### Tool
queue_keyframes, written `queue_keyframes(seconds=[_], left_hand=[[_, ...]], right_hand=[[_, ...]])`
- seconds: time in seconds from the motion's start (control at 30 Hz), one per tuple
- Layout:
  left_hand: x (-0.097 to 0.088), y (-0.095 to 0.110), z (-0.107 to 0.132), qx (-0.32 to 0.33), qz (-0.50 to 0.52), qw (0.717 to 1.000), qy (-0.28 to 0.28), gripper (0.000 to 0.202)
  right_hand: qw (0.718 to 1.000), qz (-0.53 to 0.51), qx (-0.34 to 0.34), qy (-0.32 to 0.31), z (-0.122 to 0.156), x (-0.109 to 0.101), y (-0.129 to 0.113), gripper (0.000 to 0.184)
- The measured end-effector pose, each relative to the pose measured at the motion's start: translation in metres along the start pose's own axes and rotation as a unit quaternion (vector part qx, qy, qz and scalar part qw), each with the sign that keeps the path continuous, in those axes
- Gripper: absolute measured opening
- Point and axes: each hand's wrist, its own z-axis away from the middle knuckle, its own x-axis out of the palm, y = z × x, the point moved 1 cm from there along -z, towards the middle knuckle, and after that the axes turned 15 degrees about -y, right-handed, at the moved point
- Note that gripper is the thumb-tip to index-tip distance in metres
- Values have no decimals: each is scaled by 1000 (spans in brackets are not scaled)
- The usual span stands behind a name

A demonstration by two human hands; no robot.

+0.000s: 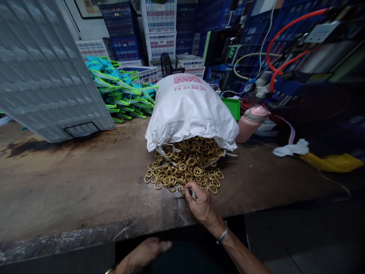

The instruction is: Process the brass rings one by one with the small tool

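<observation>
A heap of brass-coloured rings spills onto the wooden table from the mouth of a white woven sack lying on its side. At the near edge of the heap is my right hand, its fingers closed in a pinch beside a ring. A small dark and pale thing shows between thumb and fingers, too small to name. My left hand is low, in front of the table edge and over my lap, apart from the rings. It is blurred, with the thumb pointing right and the other fingers not clear.
A grey ribbed plastic crate stands tilted at the left. Behind it lies a pile of green and blue plastic parts. A pink bottle, orange air hoses and a yellow piece are at the right. Stacked crates line the back.
</observation>
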Motion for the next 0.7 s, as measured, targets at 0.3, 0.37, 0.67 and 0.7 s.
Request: queue_keyframes(seconds=[0.3,0.37,0.67,0.7], left_hand=[[14,50,-6,33,-34,998,50,48],[19,58,-14,40,-34,997,47,50],[25,58,-35,60,45,997,5,34],[25,57,-35,62,50,997,10,33]], right_hand=[[996,-9,-83,-22,11,-2,-19,16],[995,-8,-98,-23,14,-6,-23,15],[992,-104,-5,-70,20,-8,-32,9],[988,-133,15,-82,18,-9,-33,13]])
